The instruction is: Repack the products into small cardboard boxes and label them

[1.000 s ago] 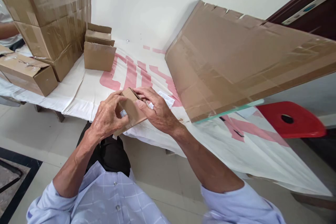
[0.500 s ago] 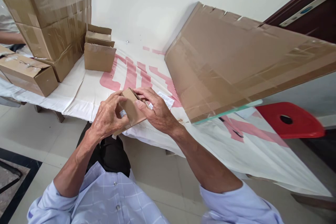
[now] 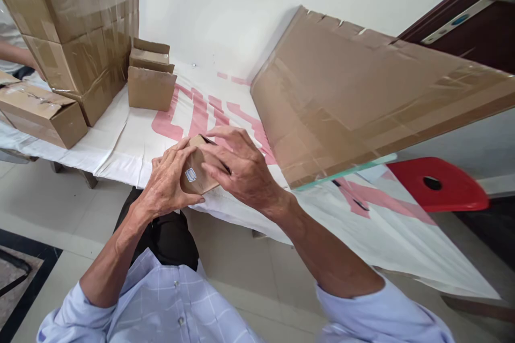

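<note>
1. head view: nearest us is our pale blue checked shirt (image 3: pixel 209 305), with dark trousers (image 3: pixel 171 238) beyond it, by the edge of the worktop (image 3: pixel 132 142).
2. our left hand (image 3: pixel 167 179) is cupped around the left side of a small carton (image 3: pixel 203 181), gripping it, fingers over the far part and thumb along the near edge.
3. our right hand (image 3: pixel 243 171) comes in from the other side, fingers half curled and spread over the carton's right edge; we cannot tell whether they pinch the board or merely rest on it.
4. the relation that matters: the carton sits between both hands, at the worktop's near edge, and its dark gap lies on the right hand's side, slanting from far left to near right. with so much covered, we cannot be sure of its long axis.
5. the carton looks plain brown and tilted, with a small white sticker (image 3: pixel 190 174) beside our left fingers.
6. farther off, to our left, we see a long taped box (image 3: pixel 44 112), an open-flapped box (image 3: pixel 152 88) and a tall taped stack (image 3: pixel 76 37), another person's forearm (image 3: pixel 18 54) beside it.
7. to our right, a big cardboard panel (image 3: pixel 354 91) leans near a red stool (image 3: pixel 454 187).
</note>
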`<state>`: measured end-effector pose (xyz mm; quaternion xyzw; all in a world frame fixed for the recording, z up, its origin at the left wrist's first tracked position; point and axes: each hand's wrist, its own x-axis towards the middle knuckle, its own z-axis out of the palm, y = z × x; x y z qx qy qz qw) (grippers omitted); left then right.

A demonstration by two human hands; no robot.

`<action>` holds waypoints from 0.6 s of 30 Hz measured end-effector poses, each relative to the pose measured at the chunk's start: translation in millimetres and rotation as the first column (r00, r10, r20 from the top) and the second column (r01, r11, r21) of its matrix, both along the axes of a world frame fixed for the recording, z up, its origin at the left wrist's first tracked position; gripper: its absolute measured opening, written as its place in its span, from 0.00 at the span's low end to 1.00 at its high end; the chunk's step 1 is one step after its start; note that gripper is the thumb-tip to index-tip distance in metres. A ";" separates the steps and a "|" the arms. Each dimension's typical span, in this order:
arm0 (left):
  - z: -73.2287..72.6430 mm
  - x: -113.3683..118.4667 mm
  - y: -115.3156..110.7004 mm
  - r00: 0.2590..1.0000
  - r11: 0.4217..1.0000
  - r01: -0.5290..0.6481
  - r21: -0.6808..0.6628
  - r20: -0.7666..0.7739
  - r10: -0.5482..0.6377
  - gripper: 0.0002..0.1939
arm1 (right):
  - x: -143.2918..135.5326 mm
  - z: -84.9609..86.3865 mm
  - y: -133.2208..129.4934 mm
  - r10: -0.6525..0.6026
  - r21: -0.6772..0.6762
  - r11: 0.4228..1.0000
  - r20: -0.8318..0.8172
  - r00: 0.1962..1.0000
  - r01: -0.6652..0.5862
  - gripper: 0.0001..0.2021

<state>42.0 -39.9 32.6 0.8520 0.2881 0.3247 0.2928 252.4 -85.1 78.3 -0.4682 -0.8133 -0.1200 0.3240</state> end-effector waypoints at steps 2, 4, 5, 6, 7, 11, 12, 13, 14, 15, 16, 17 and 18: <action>3.5 2.8 -0.6 1.000 1.000 -0.006 -0.011 -0.013 0.006 0.53 | -0.7 6.3 -3.2 0.071 -0.041 0.997 0.135 0.988 -0.066 0.09; 6.6 4.9 -1.1 1.000 1.000 -0.011 -0.017 -0.022 0.011 0.52 | -1.0 11.9 -5.0 0.119 -0.094 0.990 0.222 0.968 -0.100 0.07; 7.8 5.7 -1.3 1.000 1.000 -0.012 -0.016 -0.023 0.011 0.51 | -1.1 14.6 -5.3 0.128 -0.114 0.988 0.250 0.960 -0.102 0.08; 8.7 6.5 -1.5 1.000 1.000 -0.010 -0.014 -0.025 0.009 0.50 | -1.2 17.3 -5.0 0.132 -0.130 0.986 0.273 0.953 -0.100 0.08; 9.4 7.1 -1.6 1.000 1.000 -0.007 -0.011 -0.026 0.006 0.50 | -1.4 20.0 -4.4 0.135 -0.145 0.985 0.296 0.946 -0.095 0.08; 9.2 8.7 -0.7 1.000 1.000 0.005 -0.005 -0.031 -0.005 0.50 | -2.8 28.7 1.3 0.159 -0.183 0.979 0.395 0.905 -0.092 0.08; 8.6 9.0 -0.2 1.000 1.000 0.007 -0.001 -0.028 -0.007 0.50 | -2.9 29.7 3.1 0.164 -0.182 0.979 0.414 0.895 -0.095 0.08; 7.9 9.3 0.3 1.000 1.000 0.010 0.004 -0.023 -0.010 0.51 | -3.0 30.2 4.9 0.170 -0.178 0.979 0.426 0.889 -0.102 0.08; 7.2 9.4 0.8 1.000 1.000 0.014 0.009 -0.016 -0.014 0.51 | -2.9 30.1 6.5 0.177 -0.172 0.979 0.433 0.884 -0.112 0.08; 6.7 9.6 1.1 1.000 1.000 0.017 0.013 -0.009 -0.017 0.51 | -2.7 29.7 7.9 0.186 -0.169 0.978 0.435 0.881 -0.123 0.09; 6.3 9.6 1.3 1.000 1.000 0.021 0.016 -0.003 -0.021 0.50 | -2.4 29.0 9.1 0.196 -0.169 0.976 0.436 0.878 -0.133 0.09; 6.2 9.6 1.4 1.000 1.000 0.025 0.018 0.002 -0.025 0.50 | -2.2 28.3 10.0 0.207 -0.171 0.975 0.437 0.875 -0.145 0.10; 6.3 9.4 1.4 1.000 0.999 0.027 0.019 0.004 -0.027 0.49 | -2.0 27.5 10.5 0.216 -0.170 0.973 0.439 0.872 -0.156 0.11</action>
